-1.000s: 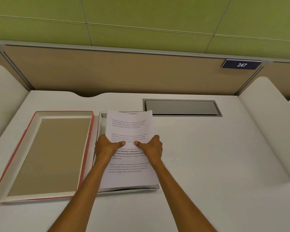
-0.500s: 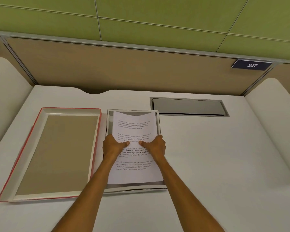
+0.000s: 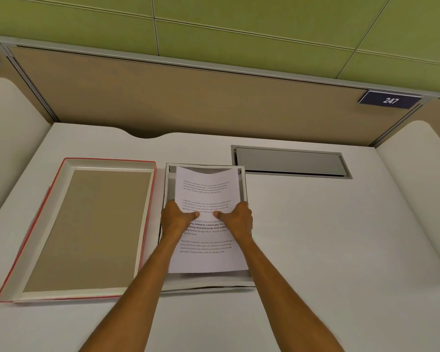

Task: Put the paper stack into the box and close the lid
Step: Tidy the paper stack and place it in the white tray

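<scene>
— Near the middle of the white desk (image 3: 315, 250), what sits there?

— A shallow white cardboard box (image 3: 243, 184), open at the top, its long sides running from the front edge toward the back. Just left of it, nearly touching, lies the red-edged white lid (image 3: 87, 229), upside down, its tan inside facing up.

— And the sheets?

— The white printed paper stack (image 3: 206, 257) is over the box, inside its outline, its far end bowed downward between the far corners. Whether the stack already rests on the bottom I cannot tell; the near end seems slightly raised above the box floor.

— Who has hold of it?

— Both hands. The left hand (image 3: 174, 218) clasps the stack's left edge, thumb pressed flat on top, fingers curled underneath. The right hand (image 3: 239, 219) mirrors it on the right edge. The thumbs point at each other across the text, close but apart.

— Anything else on the desk?

— A grey metal flap (image 3: 290, 162) is set flush into the surface toward the back edge, right of the box. Above the tan partition (image 3: 188, 97) hangs a dark blue plate reading 247 (image 3: 390, 99).
</scene>
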The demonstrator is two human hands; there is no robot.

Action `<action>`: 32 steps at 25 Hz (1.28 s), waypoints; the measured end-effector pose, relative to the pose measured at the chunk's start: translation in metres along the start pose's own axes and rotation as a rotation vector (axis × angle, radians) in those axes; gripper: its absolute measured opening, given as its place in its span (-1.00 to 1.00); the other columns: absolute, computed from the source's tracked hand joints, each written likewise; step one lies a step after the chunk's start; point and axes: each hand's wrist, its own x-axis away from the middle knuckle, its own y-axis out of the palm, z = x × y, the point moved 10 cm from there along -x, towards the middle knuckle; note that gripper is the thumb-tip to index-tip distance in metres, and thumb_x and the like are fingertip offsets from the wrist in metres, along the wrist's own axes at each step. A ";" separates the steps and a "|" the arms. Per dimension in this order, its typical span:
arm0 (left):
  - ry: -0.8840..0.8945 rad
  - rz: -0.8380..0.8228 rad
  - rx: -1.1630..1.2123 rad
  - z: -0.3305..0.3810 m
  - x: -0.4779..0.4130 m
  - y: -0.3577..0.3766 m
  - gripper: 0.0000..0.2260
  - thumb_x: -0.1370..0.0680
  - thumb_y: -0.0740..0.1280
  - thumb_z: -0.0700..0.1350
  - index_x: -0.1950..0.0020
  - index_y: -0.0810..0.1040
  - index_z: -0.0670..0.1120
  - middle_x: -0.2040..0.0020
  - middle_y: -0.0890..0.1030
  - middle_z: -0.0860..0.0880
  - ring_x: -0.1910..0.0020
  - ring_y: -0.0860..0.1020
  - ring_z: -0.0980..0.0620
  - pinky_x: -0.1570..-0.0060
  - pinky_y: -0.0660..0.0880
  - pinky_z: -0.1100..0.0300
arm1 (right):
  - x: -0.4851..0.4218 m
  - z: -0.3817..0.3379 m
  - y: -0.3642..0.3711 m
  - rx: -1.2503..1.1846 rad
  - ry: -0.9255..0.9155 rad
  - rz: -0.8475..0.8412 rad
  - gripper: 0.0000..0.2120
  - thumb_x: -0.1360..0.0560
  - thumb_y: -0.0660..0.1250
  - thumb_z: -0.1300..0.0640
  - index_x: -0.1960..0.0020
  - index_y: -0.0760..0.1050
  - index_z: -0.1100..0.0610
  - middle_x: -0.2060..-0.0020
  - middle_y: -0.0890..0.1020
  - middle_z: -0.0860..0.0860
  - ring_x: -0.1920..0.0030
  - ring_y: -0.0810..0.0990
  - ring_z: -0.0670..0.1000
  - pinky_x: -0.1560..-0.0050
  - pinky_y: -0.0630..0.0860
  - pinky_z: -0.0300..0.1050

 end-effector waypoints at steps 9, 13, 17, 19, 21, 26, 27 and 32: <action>0.002 0.001 0.019 -0.007 -0.005 0.004 -0.58 -0.37 0.58 -0.13 -0.17 0.57 -0.19 -0.17 0.66 -0.19 -0.05 0.67 -0.17 0.31 0.53 0.20 | -0.004 0.005 0.007 0.026 -0.001 -0.016 -0.36 -0.35 0.53 -0.10 -0.25 0.36 0.20 -0.14 0.60 0.10 -0.11 0.63 0.11 0.15 0.44 -0.20; -0.004 0.005 0.021 -0.011 -0.006 0.006 -0.57 -0.37 0.58 -0.14 -0.17 0.57 -0.20 -0.17 0.66 -0.20 -0.06 0.66 -0.18 0.27 0.55 0.17 | -0.006 0.008 0.009 0.026 -0.002 -0.020 -0.34 -0.34 0.54 -0.09 -0.25 0.35 0.22 -0.14 0.59 0.12 -0.11 0.62 0.12 0.15 0.46 -0.18; -0.009 0.010 0.028 -0.015 -0.007 0.007 -0.57 -0.37 0.58 -0.15 -0.17 0.57 -0.20 -0.17 0.66 -0.20 -0.07 0.66 -0.18 0.29 0.54 0.19 | -0.007 0.011 0.011 0.006 0.000 -0.022 -0.34 -0.33 0.55 -0.08 -0.23 0.36 0.22 -0.14 0.60 0.12 -0.10 0.63 0.12 0.13 0.48 -0.17; -0.010 0.013 0.031 -0.015 -0.007 0.007 -0.58 -0.37 0.58 -0.15 -0.17 0.57 -0.20 -0.17 0.66 -0.20 -0.07 0.66 -0.18 0.29 0.54 0.19 | -0.007 0.012 0.011 0.000 0.001 -0.022 -0.36 -0.34 0.55 -0.08 -0.23 0.36 0.20 -0.13 0.60 0.12 -0.09 0.63 0.12 0.13 0.47 -0.18; -0.009 0.015 0.026 -0.016 -0.008 0.007 -0.58 -0.37 0.58 -0.15 -0.17 0.57 -0.20 -0.17 0.66 -0.20 -0.07 0.66 -0.18 0.30 0.53 0.20 | -0.008 0.013 0.012 -0.011 0.004 -0.027 -0.37 -0.35 0.55 -0.07 -0.23 0.36 0.20 -0.14 0.60 0.12 -0.09 0.63 0.12 0.13 0.48 -0.18; -0.021 0.020 0.020 -0.021 -0.010 0.008 -0.53 -0.36 0.59 -0.14 -0.20 0.56 -0.22 -0.18 0.65 -0.20 -0.10 0.65 -0.19 0.11 0.62 0.05 | -0.008 0.016 0.012 -0.048 0.005 -0.025 -0.38 -0.35 0.56 -0.03 -0.24 0.37 0.22 -0.17 0.59 0.13 -0.11 0.63 0.12 0.08 0.54 -0.15; -0.023 0.026 0.018 -0.021 -0.010 0.008 -0.51 -0.35 0.59 -0.13 -0.21 0.55 -0.22 -0.19 0.65 -0.21 -0.11 0.65 -0.20 0.06 0.63 0.01 | -0.007 0.016 0.011 -0.059 0.004 -0.024 -0.38 -0.35 0.56 -0.01 -0.24 0.37 0.23 -0.17 0.59 0.14 -0.12 0.62 0.13 0.07 0.54 -0.15; 0.030 0.107 0.034 -0.016 -0.001 0.003 -0.41 -0.33 0.61 -0.17 -0.27 0.44 -0.22 -0.22 0.61 -0.20 -0.17 0.61 -0.20 -0.04 0.62 -0.05 | -0.005 0.017 0.011 -0.125 0.000 -0.007 -0.36 -0.32 0.60 0.07 -0.26 0.37 0.23 -0.19 0.58 0.15 -0.15 0.61 0.13 0.01 0.55 -0.13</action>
